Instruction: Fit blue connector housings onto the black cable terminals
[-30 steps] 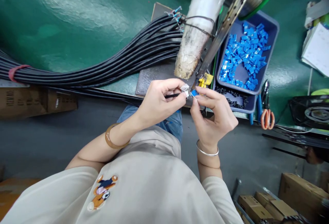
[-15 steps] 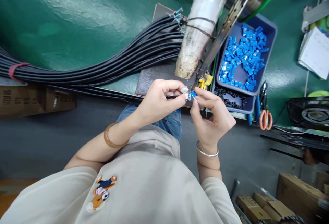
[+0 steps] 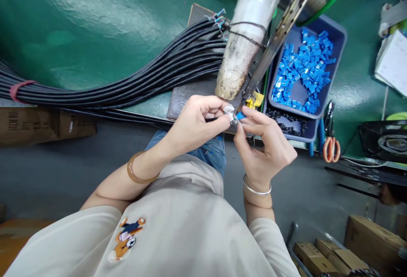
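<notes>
slightly farther out than half a second ago, the right hand (image 3: 266, 139) pinches a blue plug (image 3: 241, 116) between thumb and fingertips, while the left hand (image 3: 197, 119) grips a black cable (image 3: 210, 120) near its end. the plug and some thin wires (image 3: 235, 118) meet between the hands (whether any wire is seated is too small to tell). the step in hand looks like lining wires up with plug; the next move seems to call for small, steady finger turns.
</notes>
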The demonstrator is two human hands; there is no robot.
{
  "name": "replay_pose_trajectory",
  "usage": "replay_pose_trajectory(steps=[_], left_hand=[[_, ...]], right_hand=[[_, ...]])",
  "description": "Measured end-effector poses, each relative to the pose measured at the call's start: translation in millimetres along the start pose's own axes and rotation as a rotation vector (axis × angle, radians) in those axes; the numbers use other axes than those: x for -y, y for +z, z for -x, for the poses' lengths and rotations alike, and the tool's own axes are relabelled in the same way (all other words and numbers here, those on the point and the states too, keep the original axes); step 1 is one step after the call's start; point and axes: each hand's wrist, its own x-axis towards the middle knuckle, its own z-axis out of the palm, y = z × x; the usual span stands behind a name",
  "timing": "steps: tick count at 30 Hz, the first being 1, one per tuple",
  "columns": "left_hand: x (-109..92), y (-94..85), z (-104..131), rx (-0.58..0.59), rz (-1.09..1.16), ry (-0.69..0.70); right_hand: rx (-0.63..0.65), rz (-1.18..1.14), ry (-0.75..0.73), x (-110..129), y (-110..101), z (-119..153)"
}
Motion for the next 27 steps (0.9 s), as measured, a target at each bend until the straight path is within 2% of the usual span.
replay_pose_trajectory(steps=[6,11,13,16,18,20,22,24,26,27], left_hand=[[4,-1.6,-1,0.027,-0.021,-0.047],[5,-4.5,6,0.072,-0.203,0.041],[6,-6.0,12,0.047,-0.358,0.137],[10,-6.4,22,-0.008,-0.64,0.407],[13,-5.8,27,-0.013,-0.796,0.605],[14,-6.8,30,0.035,-0.856,0.704],[11,-10.9,32,0.174,-0.758,0.621],[5,-17.6,31,0.356,-0.533,0.365],[-1,-24.0,31,0.457,-0.291,0.08],[-2,-26.3,31,0.461,-0.198,-0.016]], right_hand=[[0.053,0.024,-0.013,-2,2,3],[0.036,0.018,0.023,-3,-3,4],[0.042,-0.006,0.081,-4,-9,5],[0.008,-0.047,0.206,-5,-17,6],[-0.079,-0.084,0.281,-6,-21,6],[-0.206,-0.131,0.315,-5,-22,6],[-0.31,-0.18,0.31,-4,-22,7],[-0.321,-0.21,0.276,-1,-20,10],[-0.212,-0.204,0.244,3,-18,14],[-0.132,-0.189,0.223,5,-17,16]])
